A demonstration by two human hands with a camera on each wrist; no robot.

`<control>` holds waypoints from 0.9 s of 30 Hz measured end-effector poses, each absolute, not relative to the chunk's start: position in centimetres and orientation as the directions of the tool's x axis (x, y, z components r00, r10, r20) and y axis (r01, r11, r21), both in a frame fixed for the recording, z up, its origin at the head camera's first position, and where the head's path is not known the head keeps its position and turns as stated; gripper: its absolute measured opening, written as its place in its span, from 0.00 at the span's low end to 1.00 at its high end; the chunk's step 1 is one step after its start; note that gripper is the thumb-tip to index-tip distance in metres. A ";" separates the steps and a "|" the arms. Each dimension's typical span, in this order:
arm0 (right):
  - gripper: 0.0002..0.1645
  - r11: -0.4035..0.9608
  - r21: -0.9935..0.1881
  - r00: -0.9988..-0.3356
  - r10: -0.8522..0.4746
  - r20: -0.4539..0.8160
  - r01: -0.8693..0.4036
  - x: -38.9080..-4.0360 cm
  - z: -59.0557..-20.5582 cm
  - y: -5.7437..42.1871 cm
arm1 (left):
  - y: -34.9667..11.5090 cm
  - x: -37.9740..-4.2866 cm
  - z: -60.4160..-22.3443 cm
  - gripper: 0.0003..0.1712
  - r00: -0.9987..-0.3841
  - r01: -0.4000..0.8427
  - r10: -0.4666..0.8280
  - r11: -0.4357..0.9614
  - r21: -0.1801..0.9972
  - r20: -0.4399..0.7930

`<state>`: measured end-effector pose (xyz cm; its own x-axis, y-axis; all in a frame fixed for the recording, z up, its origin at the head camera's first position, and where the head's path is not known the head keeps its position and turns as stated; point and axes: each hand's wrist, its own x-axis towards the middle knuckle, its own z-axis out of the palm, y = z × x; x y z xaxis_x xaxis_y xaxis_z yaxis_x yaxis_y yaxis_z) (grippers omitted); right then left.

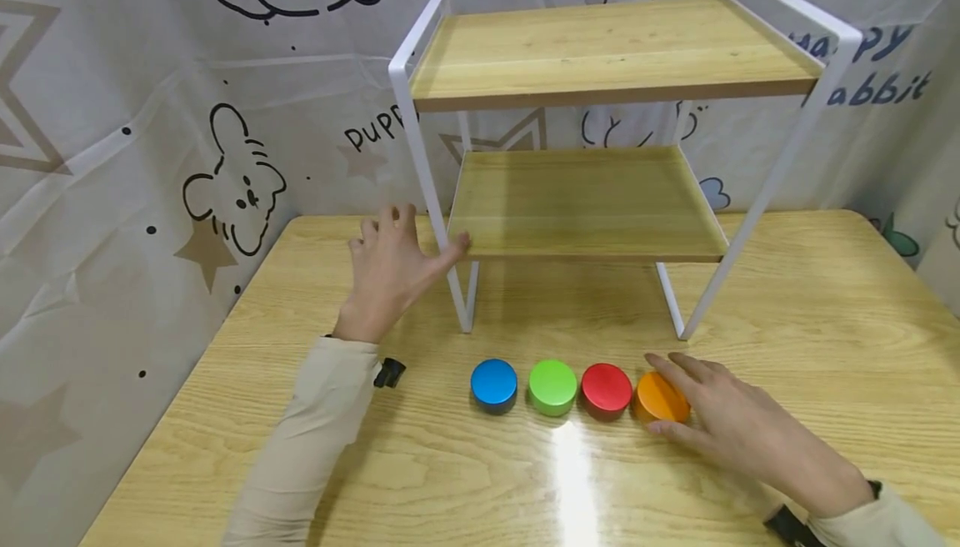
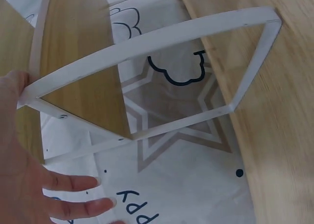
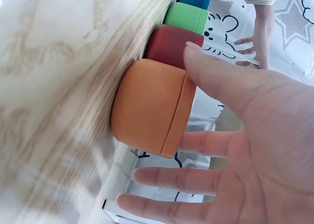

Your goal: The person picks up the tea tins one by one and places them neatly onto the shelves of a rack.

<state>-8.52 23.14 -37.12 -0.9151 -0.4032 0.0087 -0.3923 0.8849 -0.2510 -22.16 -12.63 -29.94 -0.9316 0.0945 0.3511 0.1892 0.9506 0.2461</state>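
A two-tier shelf (image 1: 585, 205) with wooden boards and a white metal frame stands on the table. My left hand (image 1: 393, 268) is at its left front post, fingers spread and thumb across the post beside the lower board; the thumb lies against the white frame (image 2: 147, 42) in the left wrist view. In a row before the shelf sit round lidded containers: blue (image 1: 494, 384), green (image 1: 552, 387), red (image 1: 606, 390) and orange (image 1: 660, 398). My right hand (image 1: 738, 422) straddles the orange container, thumb and fingers extended on opposite sides; one fingertip is hidden behind it.
The wooden table (image 1: 247, 414) meets a printed cloth backdrop (image 1: 112, 155) at the back and left. The shelf's white feet stand just behind the row of containers. Dark straps (image 1: 388, 373) sit at both wrists.
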 end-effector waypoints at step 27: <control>0.34 0.817 -0.321 -0.876 -0.467 0.118 -0.479 -9.0 -37.3 23.3 | -12.5 -22.3 -30.3 0.43 -0.975 0.207 0.170 0.930 0.302 0.144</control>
<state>-9.05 23.30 -37.29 -0.8762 -0.4673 0.1179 -0.4789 0.8169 -0.3213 -22.30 -12.47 -30.26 -0.9748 0.1704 0.1443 0.2074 0.9303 0.3025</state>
